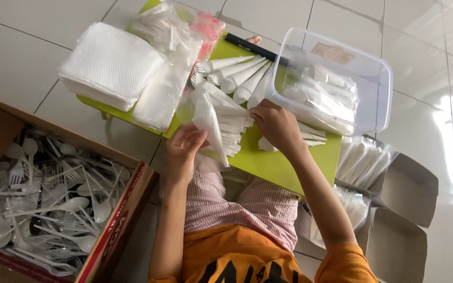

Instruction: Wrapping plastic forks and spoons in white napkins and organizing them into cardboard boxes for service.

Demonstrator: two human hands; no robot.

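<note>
Cardboard box (127,220) of plastic cutlery (53,204)

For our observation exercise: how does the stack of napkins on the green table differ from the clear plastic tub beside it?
The stack of napkins is white, opaque and soft, lying at the left end of the green table; the clear plastic tub is see-through and rigid, at the right end. The stack is solid paper; the tub is an open container with wrapped packets inside. Both are roughly rectangular.
</note>
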